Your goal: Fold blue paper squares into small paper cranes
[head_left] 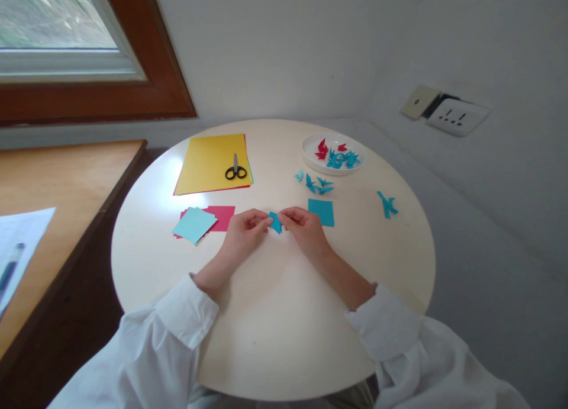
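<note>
Between my two hands is a small piece of folded blue paper (276, 222), pinched from both sides just above the table. My left hand (248, 228) grips its left edge between thumb and fingers. On the other side, the thumb and fingers of my right hand (304, 225) close on its right edge. Right beside my right hand lies a flat blue paper square (323, 212). To the left of my left hand are red paper squares (224, 218) and a pale turquoise stack of squares (194, 224).
A white plate (306, 157) holds red and blue folded paper birds; several more blue birds (317, 185) lie before it. Black-handled scissors (235, 169) rest on large yellow paper (208, 160). Blue paper strips (387, 205) lie at right. A wooden desk (84, 178) stands left.
</note>
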